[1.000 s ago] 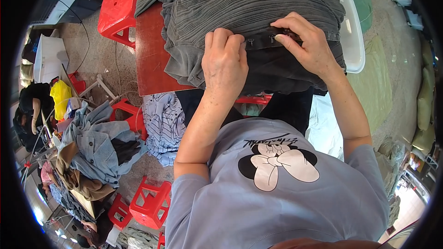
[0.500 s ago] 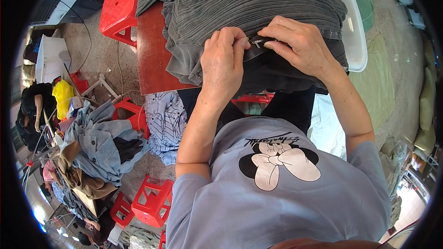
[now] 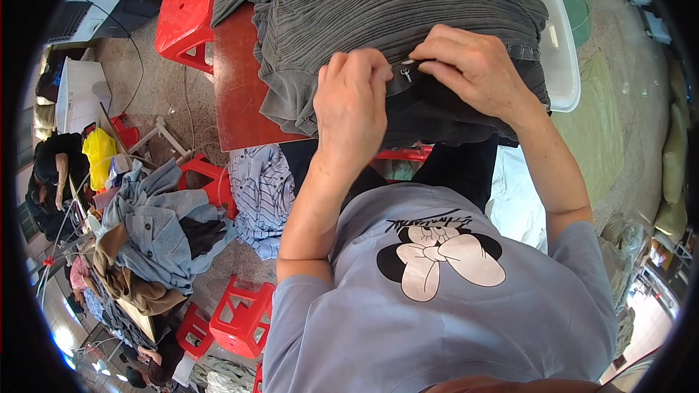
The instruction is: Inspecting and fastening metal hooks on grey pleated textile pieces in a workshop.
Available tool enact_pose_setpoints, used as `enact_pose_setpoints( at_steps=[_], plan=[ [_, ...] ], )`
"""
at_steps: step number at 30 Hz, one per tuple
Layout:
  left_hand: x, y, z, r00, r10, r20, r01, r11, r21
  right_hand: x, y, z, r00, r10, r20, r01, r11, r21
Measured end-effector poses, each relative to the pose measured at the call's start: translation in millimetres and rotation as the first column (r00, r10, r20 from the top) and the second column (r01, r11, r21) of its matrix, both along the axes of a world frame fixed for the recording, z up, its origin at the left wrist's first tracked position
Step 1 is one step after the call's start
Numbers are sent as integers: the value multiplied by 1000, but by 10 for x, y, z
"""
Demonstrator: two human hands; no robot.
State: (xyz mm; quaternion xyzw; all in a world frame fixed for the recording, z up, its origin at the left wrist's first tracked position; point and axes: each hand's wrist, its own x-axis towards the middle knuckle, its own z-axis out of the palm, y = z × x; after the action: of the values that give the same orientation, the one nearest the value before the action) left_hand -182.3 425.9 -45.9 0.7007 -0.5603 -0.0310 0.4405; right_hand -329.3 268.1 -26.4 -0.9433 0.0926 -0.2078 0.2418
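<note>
A grey ribbed garment (image 3: 393,7) lies heaped on a red-brown table (image 3: 237,87), over a darker black fabric (image 3: 437,113) at the near edge. My left hand (image 3: 353,105) presses and pinches the dark fabric at its edge. My right hand (image 3: 473,69) pinches the same edge from the other side. Between the fingertips of both hands sits a small metal piece (image 3: 404,73), like a zipper pull or clasp. Both hands are closed on the cloth.
A white plastic tub (image 3: 561,51) stands at the table's right. Red plastic stools (image 3: 186,18) (image 3: 244,316) sit on the floor at left. A pile of blue and brown clothes (image 3: 149,240) lies lower left, and a striped garment (image 3: 258,196) under the table. Another person (image 3: 54,175) sits far left.
Both hands have moved closer together along the dark fabric's edge; the fingertips now meet at the small metal piece. The garment has shifted slightly.
</note>
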Motion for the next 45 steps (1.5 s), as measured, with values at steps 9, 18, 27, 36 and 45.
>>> enact_pose_setpoints(
  at_steps=[9, 18, 27, 36, 45],
  plan=[
    [-250, -86, 136, 987, -133, 91, 143, 983, -117, -276, -217, -8, 990, -111, 88, 94, 980, 174],
    [-217, -295, -184, 978, 86, 188, -66, 991, -113, -321, -121, -26, 991, -120, 57, 120, 993, -12],
    [-208, -245, -116, 1000, 18, -19, -19, 997, -78, -276, -101, 22, 996, -57, 66, 66, 988, -142],
    [-152, -298, -104, 972, -8, 237, 34, 994, -105, -239, -112, 29, 998, 0, 58, 10, 985, -170],
    [-41, -414, 45, 960, -96, 264, 117, 991, -66, -262, -202, 98, 999, 32, 32, -30, 997, -73]
  ],
)
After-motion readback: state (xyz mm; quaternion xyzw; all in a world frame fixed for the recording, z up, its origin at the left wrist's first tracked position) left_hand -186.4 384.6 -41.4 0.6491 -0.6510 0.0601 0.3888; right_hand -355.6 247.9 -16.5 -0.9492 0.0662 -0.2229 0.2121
